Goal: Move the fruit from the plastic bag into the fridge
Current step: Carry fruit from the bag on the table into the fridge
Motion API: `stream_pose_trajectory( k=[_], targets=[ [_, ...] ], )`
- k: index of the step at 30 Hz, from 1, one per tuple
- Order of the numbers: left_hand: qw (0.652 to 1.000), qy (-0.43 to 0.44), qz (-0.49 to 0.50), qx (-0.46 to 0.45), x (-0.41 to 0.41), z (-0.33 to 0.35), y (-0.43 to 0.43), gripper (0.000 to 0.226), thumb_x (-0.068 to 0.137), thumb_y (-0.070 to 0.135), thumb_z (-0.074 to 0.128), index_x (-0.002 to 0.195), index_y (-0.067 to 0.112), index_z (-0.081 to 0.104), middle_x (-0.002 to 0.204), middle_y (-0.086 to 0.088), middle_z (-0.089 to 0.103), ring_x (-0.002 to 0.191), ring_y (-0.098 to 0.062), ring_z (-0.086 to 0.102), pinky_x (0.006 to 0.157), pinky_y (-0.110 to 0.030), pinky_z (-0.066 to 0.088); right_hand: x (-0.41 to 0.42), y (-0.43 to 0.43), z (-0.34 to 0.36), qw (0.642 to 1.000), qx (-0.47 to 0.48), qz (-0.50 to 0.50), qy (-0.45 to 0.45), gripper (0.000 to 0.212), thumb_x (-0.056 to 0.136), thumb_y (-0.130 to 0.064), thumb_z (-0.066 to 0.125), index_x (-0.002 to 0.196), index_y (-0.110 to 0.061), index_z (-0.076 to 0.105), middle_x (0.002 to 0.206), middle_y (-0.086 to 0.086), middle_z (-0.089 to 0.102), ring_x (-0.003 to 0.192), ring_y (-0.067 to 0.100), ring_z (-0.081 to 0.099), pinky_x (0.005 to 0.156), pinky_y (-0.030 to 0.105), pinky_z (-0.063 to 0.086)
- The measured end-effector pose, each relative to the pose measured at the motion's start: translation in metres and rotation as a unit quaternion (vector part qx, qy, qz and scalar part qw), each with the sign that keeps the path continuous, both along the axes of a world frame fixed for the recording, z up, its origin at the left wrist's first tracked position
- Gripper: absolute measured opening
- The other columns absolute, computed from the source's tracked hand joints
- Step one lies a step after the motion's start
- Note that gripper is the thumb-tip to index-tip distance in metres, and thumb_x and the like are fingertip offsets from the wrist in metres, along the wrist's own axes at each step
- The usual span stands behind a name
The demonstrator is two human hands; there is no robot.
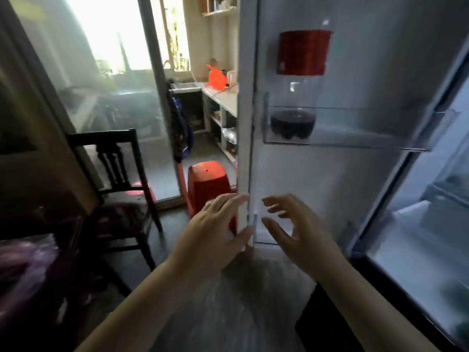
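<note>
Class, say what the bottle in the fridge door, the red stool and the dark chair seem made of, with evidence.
Bottle: likely clear plastic, glossy; see-through wall, dark liquid showing at the bottom. Stool: probably moulded plastic, uniform shiny red. Chair: seemingly dark varnished wood, with a slatted back.

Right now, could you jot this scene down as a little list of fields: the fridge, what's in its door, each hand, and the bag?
fridge door: open
door shelf: one bottle, red label, a little dark drink at the bottom
left hand: at the door's edge; too blurred to tell if it grips
right hand: open, empty, in front of the door's inner side
plastic bag: purplish blur, far left
</note>
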State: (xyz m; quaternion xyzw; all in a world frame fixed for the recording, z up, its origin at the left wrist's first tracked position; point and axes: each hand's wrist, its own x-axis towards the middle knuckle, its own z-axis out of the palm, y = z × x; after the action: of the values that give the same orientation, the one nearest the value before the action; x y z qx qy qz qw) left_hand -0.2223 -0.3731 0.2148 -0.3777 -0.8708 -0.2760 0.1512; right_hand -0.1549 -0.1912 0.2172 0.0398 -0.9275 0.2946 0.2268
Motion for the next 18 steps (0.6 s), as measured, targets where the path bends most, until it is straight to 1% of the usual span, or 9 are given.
stream_pose_trajectory(
  k=[2,4,6,8,11,13,15,16,18],
  targets=[
    [0.999,-0.012,0.052,0.0,-0.015,-0.01,-0.054,0.057,0.085,0.054,0.049,0.135,0.027,0.045,0.136,0.01,0.048,0.124,-0.009,0.046,0.1,-0.033,0.044,-0.031,-0.045,-0.008,0.998,0.007,0.063,-0.019,0.036,0.086,-0.045,0.056,0.12,-0.04,0.046,0.124,-0.013,0.053,0.107,0.001,0.053,0.09,0.024,0.05],
    [0.994,-0.013,0.105,-0.003,-0.027,-0.017,-0.104,0.06,0.084,0.056,0.045,0.135,0.024,0.046,0.137,0.009,0.047,0.124,-0.009,0.044,0.102,-0.025,0.039,-0.06,-0.088,-0.014,0.993,0.017,0.117,-0.018,0.039,0.086,-0.046,0.054,0.123,-0.037,0.046,0.127,-0.012,0.051,0.109,0.002,0.052,0.089,0.024,0.049],
    [0.987,-0.012,0.156,-0.019,-0.035,-0.022,-0.149,0.063,0.084,0.057,0.041,0.136,0.022,0.046,0.139,0.007,0.046,0.128,-0.009,0.041,0.103,-0.021,0.034,-0.086,-0.132,-0.02,0.988,0.032,0.149,-0.006,0.042,0.086,-0.044,0.055,0.126,-0.033,0.048,0.127,-0.011,0.049,0.107,-0.001,0.047,0.084,0.012,0.043],
    [0.978,-0.005,0.207,-0.033,-0.039,-0.028,-0.19,0.064,0.084,0.058,0.039,0.136,0.021,0.045,0.14,0.004,0.046,0.13,-0.013,0.04,0.106,-0.027,0.034,-0.109,-0.174,-0.024,0.982,0.05,0.183,-0.002,0.044,0.087,-0.041,0.057,0.128,-0.029,0.048,0.127,-0.012,0.05,0.105,-0.007,0.042,0.078,0.001,0.035],
    [0.957,-0.018,0.288,-0.028,-0.036,-0.041,-0.245,0.067,0.082,0.059,0.036,0.138,0.023,0.043,0.143,0.003,0.043,0.132,-0.016,0.038,0.108,-0.036,0.035,-0.135,-0.231,-0.035,0.966,0.061,0.251,-0.009,0.044,0.088,-0.038,0.058,0.13,-0.025,0.049,0.128,-0.01,0.051,0.109,-0.007,0.039,0.083,-0.003,0.029],
    [0.941,-0.035,0.336,-0.019,-0.03,-0.053,-0.279,0.067,0.082,0.06,0.034,0.139,0.025,0.04,0.144,0.006,0.04,0.134,-0.013,0.035,0.109,-0.037,0.033,-0.149,-0.265,-0.046,0.953,0.053,0.297,-0.023,0.044,0.089,-0.04,0.055,0.129,-0.024,0.049,0.128,-0.008,0.051,0.114,0.001,0.046,0.091,0.003,0.032],
    [0.926,-0.056,0.374,-0.005,-0.025,-0.065,-0.31,0.066,0.083,0.06,0.035,0.139,0.025,0.04,0.143,0.007,0.04,0.133,-0.012,0.034,0.108,-0.037,0.034,-0.162,-0.297,-0.06,0.938,0.048,0.341,-0.034,0.043,0.089,-0.038,0.054,0.129,-0.022,0.05,0.127,-0.006,0.052,0.117,0.009,0.05,0.096,0.018,0.041],
    [0.918,-0.061,0.392,0.0,-0.022,-0.071,-0.324,0.065,0.084,0.06,0.037,0.138,0.024,0.041,0.142,0.007,0.041,0.132,-0.012,0.035,0.107,-0.037,0.035,-0.168,-0.311,-0.067,0.931,0.047,0.359,-0.036,0.043,0.088,-0.035,0.055,0.128,-0.02,0.051,0.126,-0.005,0.053,0.117,0.011,0.051,0.096,0.021,0.042],
    [0.903,-0.071,0.425,0.004,-0.017,-0.082,-0.346,0.063,0.085,0.058,0.039,0.138,0.023,0.041,0.14,0.006,0.044,0.13,-0.012,0.037,0.104,-0.036,0.037,-0.179,-0.336,-0.08,0.92,0.05,0.386,-0.039,0.043,0.086,-0.031,0.058,0.127,-0.019,0.052,0.125,-0.005,0.053,0.116,0.012,0.052,0.094,0.019,0.04]
  ],
)
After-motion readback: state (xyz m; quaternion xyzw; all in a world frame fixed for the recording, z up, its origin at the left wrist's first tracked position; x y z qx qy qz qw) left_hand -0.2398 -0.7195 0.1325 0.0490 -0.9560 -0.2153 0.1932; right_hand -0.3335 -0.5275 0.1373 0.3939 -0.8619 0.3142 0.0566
